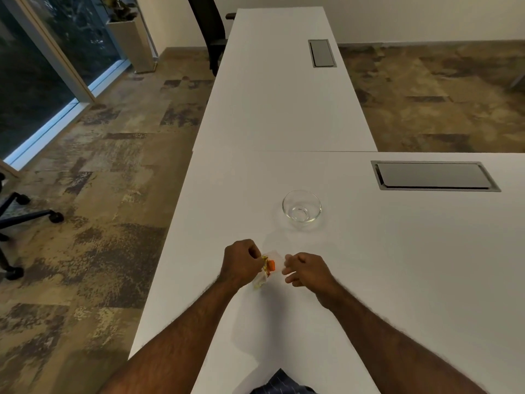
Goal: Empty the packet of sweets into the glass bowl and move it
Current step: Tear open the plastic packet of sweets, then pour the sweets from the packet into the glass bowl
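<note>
**Both hands on the sweet packet, bowl waiting beyond**

Dark striped fabric (279,383) sits at the bottom edge, closest to me, and from either side of it my two bare forearms reach forward over the white table (397,265).

My left hand (240,261) is curled tight, fingers folded in and pinching the left side of the packet of sweets (268,268). My right hand (305,270) is loosely closed, thumb and forefinger pressed together on the packet's clear right edge, the other fingers tucked under; the plastic is so transparent there that I can only say the pinch seems to land on it.

Between my hands the packet is small and crumpled, a see-through wrapper with an orange sweet and a bit of gold foil showing near my left fingers, and a pale yellowish end hanging down below my left hand towards the tabletop. It is held just above or on the table surface, close to the table's near left part.

Both wrists are bent slightly inward, knuckles up, the hands facing each other and just apart.

Beyond my hands and a little to the right stands the glass bowl (301,206), upright, with nothing in it, well apart from the packet. Farther right a grey cable hatch (434,176) is set flush in the table.
</note>
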`<state>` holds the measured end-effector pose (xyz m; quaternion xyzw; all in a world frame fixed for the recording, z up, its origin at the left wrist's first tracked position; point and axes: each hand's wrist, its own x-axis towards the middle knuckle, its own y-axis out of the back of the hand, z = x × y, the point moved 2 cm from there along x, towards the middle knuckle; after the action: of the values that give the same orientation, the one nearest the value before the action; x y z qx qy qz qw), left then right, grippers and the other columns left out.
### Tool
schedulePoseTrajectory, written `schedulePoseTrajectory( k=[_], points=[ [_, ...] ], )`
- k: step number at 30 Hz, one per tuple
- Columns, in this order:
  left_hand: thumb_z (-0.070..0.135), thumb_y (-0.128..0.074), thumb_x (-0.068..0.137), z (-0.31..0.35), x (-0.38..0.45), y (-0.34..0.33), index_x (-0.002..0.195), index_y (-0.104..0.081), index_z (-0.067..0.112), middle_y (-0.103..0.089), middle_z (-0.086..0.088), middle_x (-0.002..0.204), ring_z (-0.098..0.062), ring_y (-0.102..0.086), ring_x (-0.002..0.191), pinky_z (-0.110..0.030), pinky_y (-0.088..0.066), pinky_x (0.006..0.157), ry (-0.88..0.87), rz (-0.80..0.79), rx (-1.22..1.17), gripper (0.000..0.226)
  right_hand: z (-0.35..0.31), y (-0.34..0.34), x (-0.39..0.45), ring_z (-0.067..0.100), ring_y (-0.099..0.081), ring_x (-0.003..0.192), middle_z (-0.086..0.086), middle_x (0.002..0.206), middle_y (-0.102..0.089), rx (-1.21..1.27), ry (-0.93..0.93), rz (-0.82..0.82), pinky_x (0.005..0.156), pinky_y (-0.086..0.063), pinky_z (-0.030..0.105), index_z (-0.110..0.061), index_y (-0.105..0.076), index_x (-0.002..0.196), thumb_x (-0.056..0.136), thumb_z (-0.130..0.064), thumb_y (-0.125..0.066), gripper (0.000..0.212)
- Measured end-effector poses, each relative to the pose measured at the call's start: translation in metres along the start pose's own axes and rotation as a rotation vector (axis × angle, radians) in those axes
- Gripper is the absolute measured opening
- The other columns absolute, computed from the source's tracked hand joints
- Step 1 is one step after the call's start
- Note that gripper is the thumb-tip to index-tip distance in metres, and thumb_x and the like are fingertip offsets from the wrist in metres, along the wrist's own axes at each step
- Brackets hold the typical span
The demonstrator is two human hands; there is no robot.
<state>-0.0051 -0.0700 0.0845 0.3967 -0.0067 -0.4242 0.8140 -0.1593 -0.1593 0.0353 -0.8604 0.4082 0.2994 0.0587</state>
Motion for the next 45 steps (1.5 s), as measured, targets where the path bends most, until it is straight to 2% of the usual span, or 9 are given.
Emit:
schedulePoseTrajectory(
  k=[4, 9, 17, 22, 26, 31, 36, 40, 45],
  points=[
    [0.003, -0.072, 0.069, 0.024, 0.006, 0.002, 0.066, -0.062, 0.013, -0.070, -0.004, 0.078, -0.020, -0.069, 0.078, -0.033, -0.059, 0.066, -0.040, -0.039, -0.083, 0.014, 0.015, 0.012, 0.005, 0.027, -0.066, 0.082, 0.018, 0.097, -0.069, 0.527, -0.190, 0.019, 0.069, -0.055, 0.031, 0.004, -0.065, 0.108, 0.093, -0.011, -0.056, 0.022],
    [0.001, -0.073, 0.073, 0.055, 0.010, -0.002, 0.072, -0.065, 0.010, -0.070, -0.007, 0.077, -0.023, -0.073, 0.076, -0.041, -0.063, 0.075, -0.018, -0.182, -0.345, 0.012, 0.024, 0.018, 0.004, 0.030, -0.063, 0.104, 0.017, 0.115, -0.068, 0.816, -0.354, -0.200, 0.087, -0.052, 0.039, -0.001, -0.065, 0.117, 0.093, -0.018, -0.058, 0.030],
    [0.005, -0.074, 0.078, 0.087, 0.028, -0.009, 0.078, -0.068, 0.005, -0.070, -0.007, 0.077, -0.015, -0.072, 0.067, -0.027, -0.060, 0.067, -0.035, -0.309, -0.571, 0.006, 0.015, 0.039, 0.017, 0.026, -0.072, 0.079, 0.018, 0.095, -0.073, 1.183, -0.272, -0.274, 0.065, -0.062, 0.033, 0.001, -0.065, 0.112, 0.080, -0.013, -0.066, 0.034],
    [0.038, -0.069, 0.084, 0.095, 0.050, -0.018, 0.089, -0.069, 0.003, -0.072, -0.008, 0.083, -0.022, -0.073, 0.076, -0.033, -0.060, 0.075, 0.026, -0.359, -0.792, 0.035, -0.001, 0.049, 0.030, 0.025, -0.071, 0.075, 0.017, 0.088, -0.073, 1.240, -0.192, -0.277, 0.064, -0.062, 0.032, 0.003, -0.073, 0.098, 0.060, -0.007, -0.087, 0.042],
    [0.035, -0.058, 0.090, 0.078, 0.084, -0.037, 0.101, -0.071, 0.012, -0.075, -0.009, 0.095, -0.021, -0.071, 0.089, -0.032, -0.054, 0.089, -0.092, -0.020, -0.157, 0.029, -0.016, 0.063, 0.050, 0.020, -0.069, 0.075, 0.012, 0.088, -0.074, 1.253, -0.162, -0.176, 0.064, -0.060, 0.028, -0.001, -0.068, 0.102, 0.077, -0.013, -0.067, 0.028],
    [0.031, -0.052, 0.093, 0.045, 0.117, -0.073, 0.137, -0.050, 0.022, -0.067, -0.011, 0.123, -0.029, -0.058, 0.119, -0.034, -0.045, 0.099, -0.201, -0.167, 0.366, 0.046, -0.027, 0.081, 0.071, 0.017, -0.070, 0.078, 0.008, 0.091, -0.076, 1.250, -0.155, -0.094, 0.066, -0.059, 0.026, -0.004, -0.065, 0.107, 0.078, -0.015, -0.065, 0.031],
    [0.030, -0.045, 0.096, 0.035, 0.137, -0.097, 0.134, -0.051, 0.019, -0.062, -0.009, 0.128, -0.028, -0.054, 0.120, -0.035, -0.042, 0.099, -0.275, -0.208, 0.508, 0.040, -0.023, 0.092, 0.094, 0.017, -0.066, 0.088, 0.008, 0.109, -0.070, 1.185, -0.175, 0.044, 0.063, -0.058, 0.023, -0.007, -0.062, 0.119, 0.087, -0.015, -0.065, 0.033],
    [0.021, -0.044, 0.095, 0.035, 0.144, -0.105, 0.118, -0.063, 0.013, -0.070, -0.010, 0.113, -0.029, -0.060, 0.108, -0.036, -0.046, 0.090, -0.315, -0.139, 0.508, 0.031, -0.020, 0.097, 0.109, 0.020, -0.065, 0.081, 0.006, 0.094, -0.071, 1.008, -0.187, 0.237, 0.058, -0.052, 0.025, -0.012, -0.066, 0.097, 0.091, -0.013, -0.062, 0.007],
    [0.021, -0.041, 0.097, 0.030, 0.146, -0.108, 0.122, -0.060, 0.012, -0.069, -0.010, 0.115, -0.028, -0.059, 0.108, -0.036, -0.043, 0.092, -0.352, -0.125, 0.506, 0.033, -0.036, 0.096, 0.123, 0.022, -0.063, 0.073, 0.011, 0.088, -0.070, 0.610, -0.154, 0.394, 0.060, -0.051, 0.030, -0.011, -0.067, 0.083, 0.085, -0.006, -0.064, 0.006]
  ],
)
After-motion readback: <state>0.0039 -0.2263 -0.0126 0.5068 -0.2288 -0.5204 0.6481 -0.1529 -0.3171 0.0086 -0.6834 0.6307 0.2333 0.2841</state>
